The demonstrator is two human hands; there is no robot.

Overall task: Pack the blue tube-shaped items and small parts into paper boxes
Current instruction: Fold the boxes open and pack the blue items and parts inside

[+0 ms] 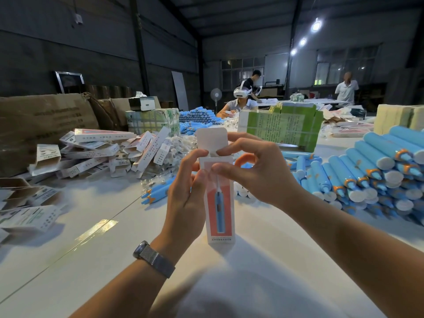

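Note:
I hold a tall white paper box (220,210) upright over the table, its front printed with a blue tube on a red panel. Its top flap (212,138) stands open. My left hand (187,193) grips the box's left side near the top. My right hand (257,173) pinches the upper right edge, with the index finger on a side tab at the opening. What is inside the box is hidden. Blue tubes (371,171) with orange collars and white caps are stacked at the right, and a few more blue tubes (156,193) lie behind my left hand.
A heap of white paper boxes (103,152) lies at the left, with flat ones (27,216) nearer. Small clear-wrapped parts (181,143) sit behind the box. A green leaflet stack (284,127) stands beyond. A seated person wearing a headset (238,102) works opposite. The white table (114,260) spreads in front.

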